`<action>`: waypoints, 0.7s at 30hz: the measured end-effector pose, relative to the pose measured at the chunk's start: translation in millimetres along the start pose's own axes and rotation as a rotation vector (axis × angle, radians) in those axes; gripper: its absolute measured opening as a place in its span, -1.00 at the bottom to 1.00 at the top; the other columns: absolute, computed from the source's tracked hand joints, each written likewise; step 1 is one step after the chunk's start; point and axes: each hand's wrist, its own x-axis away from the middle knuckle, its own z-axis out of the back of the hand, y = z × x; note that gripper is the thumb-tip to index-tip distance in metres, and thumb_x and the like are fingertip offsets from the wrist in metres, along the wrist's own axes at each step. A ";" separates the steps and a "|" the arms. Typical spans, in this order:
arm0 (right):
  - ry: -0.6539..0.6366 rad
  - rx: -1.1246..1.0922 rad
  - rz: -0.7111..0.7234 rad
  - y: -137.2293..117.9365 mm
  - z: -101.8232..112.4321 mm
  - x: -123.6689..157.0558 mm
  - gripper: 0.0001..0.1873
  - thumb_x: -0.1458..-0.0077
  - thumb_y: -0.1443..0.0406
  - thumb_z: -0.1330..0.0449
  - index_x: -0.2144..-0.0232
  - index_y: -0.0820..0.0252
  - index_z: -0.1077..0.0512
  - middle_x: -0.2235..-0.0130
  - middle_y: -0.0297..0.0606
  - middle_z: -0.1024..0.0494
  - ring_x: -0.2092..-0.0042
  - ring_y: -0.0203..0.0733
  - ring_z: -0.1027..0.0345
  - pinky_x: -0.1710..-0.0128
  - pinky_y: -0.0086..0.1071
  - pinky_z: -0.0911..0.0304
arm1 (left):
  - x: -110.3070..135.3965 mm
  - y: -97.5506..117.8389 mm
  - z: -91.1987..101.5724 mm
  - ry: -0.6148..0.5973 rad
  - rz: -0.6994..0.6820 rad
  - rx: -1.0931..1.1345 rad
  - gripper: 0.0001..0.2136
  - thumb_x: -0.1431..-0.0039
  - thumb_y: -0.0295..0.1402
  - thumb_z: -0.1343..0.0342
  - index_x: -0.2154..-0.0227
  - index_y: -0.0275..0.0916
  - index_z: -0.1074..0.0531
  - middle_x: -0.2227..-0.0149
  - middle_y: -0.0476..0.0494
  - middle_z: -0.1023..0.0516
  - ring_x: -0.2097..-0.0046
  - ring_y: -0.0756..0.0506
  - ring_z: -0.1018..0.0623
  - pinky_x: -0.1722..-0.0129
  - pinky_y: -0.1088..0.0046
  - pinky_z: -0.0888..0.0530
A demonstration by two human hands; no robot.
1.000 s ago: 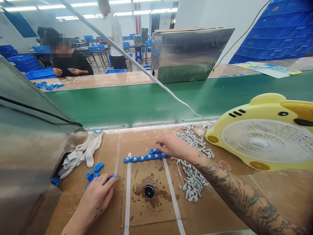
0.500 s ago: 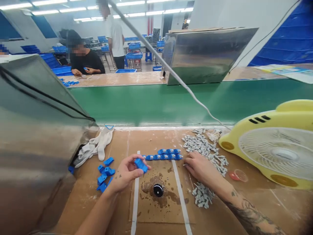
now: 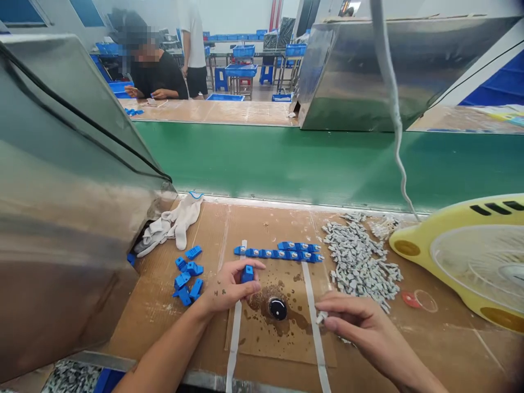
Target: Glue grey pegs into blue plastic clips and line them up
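My left hand [image 3: 229,286] pinches a blue plastic block [image 3: 247,274] between thumb and fingers, above the cardboard. In my right hand [image 3: 356,314] a small grey-white plastic piece [image 3: 321,317] is held at the fingertips. Between the hands a round black disc [image 3: 277,309] sits on a cardboard sheet [image 3: 286,349] spotted with wet stains. Beyond them lie two rows of joined blue blocks [image 3: 282,254] with pale pieces on top. Loose blue blocks [image 3: 182,280] are heaped left of my left hand. A large pile of grey pieces [image 3: 360,256] spreads behind my right hand.
A yellow fan [image 3: 470,262] stands at the right, near a small reddish clear cup [image 3: 417,300]. White gloves [image 3: 176,224] lie beside a metal box [image 3: 82,207] on the left. A green belt [image 3: 266,158] crosses behind. Two people are beyond it.
My right hand has moved from the grey pile toward me, now showing a grey piece at its fingertips. My left hand has turned the blue block to a more upright angle. The view has shifted.
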 end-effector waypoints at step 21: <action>-0.017 0.364 0.240 -4.3 -35.5 -5.4 -0.88 -0.29 0.32 -0.21 0.25 0.07 -0.57 0.30 -0.33 -0.59 0.29 -0.24 -0.46 0.28 -0.44 -0.31 | 0.6 2.3 -8.2 -0.011 -0.040 -0.298 -0.68 -0.12 -0.30 -0.29 0.07 -0.32 -0.54 0.31 -0.08 -0.52 0.36 0.03 -0.42 0.35 0.55 -0.36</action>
